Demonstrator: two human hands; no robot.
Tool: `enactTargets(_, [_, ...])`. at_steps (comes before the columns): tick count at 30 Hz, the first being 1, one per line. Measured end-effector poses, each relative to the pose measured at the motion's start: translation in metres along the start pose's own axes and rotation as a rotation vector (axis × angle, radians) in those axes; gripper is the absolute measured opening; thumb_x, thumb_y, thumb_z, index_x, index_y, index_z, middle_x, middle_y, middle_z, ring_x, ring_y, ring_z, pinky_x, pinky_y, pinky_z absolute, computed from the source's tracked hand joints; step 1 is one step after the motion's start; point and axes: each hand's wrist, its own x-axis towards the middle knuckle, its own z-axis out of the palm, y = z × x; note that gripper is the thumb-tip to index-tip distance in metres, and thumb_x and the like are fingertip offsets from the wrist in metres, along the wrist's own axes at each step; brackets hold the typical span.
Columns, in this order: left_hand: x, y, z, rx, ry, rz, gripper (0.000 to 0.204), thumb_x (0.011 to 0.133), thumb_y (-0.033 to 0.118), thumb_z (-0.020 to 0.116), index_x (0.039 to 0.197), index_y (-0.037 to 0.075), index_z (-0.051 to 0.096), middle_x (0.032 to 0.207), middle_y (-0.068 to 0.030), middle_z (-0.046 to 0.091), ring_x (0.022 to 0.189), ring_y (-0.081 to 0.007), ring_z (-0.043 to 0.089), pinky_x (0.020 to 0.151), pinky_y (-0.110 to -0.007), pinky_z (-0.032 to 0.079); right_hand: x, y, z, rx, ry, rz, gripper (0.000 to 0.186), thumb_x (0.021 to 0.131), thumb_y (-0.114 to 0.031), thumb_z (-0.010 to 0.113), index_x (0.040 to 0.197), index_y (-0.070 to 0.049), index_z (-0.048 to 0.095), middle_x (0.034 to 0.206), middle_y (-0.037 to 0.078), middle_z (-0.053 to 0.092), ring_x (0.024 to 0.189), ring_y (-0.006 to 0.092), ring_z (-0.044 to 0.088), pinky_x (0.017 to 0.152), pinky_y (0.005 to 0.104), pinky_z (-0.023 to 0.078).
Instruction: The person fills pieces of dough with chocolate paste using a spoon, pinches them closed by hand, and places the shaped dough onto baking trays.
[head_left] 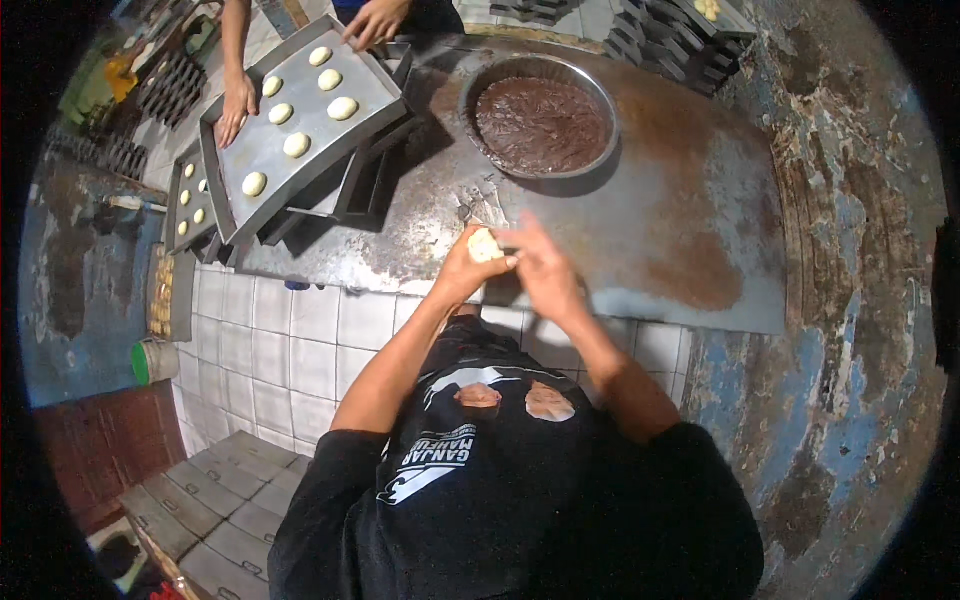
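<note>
My left hand (463, 272) is closed around a piece of pale yellow dough (486, 246), held just above the near edge of the metal table (680, 200). Right beside it is my right hand (545, 275), its fingers smeared by motion close to the dough, so their grip cannot be made out. Beyond my hands stands a round metal basin (470, 115) holding a dark brown chocolate-like paste (545, 125). Whether any paste is on the dough I cannot see.
At the far left a co-worker's hands (237, 105) rest on a metal tray (235, 170) with several round dough balls (296, 145). This tray lies tilted on other stacked trays. A lower tray (188, 215) also holds dough balls. Dark metal pans (670, 45) are stacked behind the table.
</note>
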Motion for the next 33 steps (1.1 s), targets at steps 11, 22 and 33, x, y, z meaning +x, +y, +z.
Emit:
enactTargets(11, [-0.056,0.032,0.038,0.451,0.114,0.421,0.050,0.100,0.034,0.066,0.134,-0.002,0.064,0.130,-0.0168,0.068,0.115,-0.0241,0.066,0.098,-0.033,0.051,-0.042,-0.046,0.001,0.700,0.227,0.459,0.044,0.092,-0.002,0.067,0.133,0.000,0.052,0.109,0.012,0.072,0.098,0.0157,0.066,0.083,0.0306,0.054])
enactTargets(22, [-0.110,0.090,-0.020,0.656,-0.124,-0.111,0.043,0.103,0.036,0.060,0.130,0.005,0.070,0.082,0.0017,0.062,0.077,-0.0084,0.051,0.067,-0.027,0.043,-0.020,-0.090,-0.009,0.714,-0.252,0.042,0.064,0.095,0.001,0.064,0.153,0.001,0.037,0.117,0.015,0.071,0.107,0.0193,0.068,0.092,0.0318,0.056])
enactTargets(33, [-0.143,0.085,-0.086,0.357,-0.035,0.042,0.061,0.098,0.030,0.069,0.148,0.002,0.048,0.109,-0.0053,0.068,0.094,-0.0130,0.062,0.084,-0.028,0.052,0.040,-0.152,0.036,0.250,-0.678,-0.221,0.040,0.091,-0.003,0.070,0.128,0.006,0.059,0.116,0.017,0.072,0.093,0.0225,0.073,0.082,0.0322,0.059])
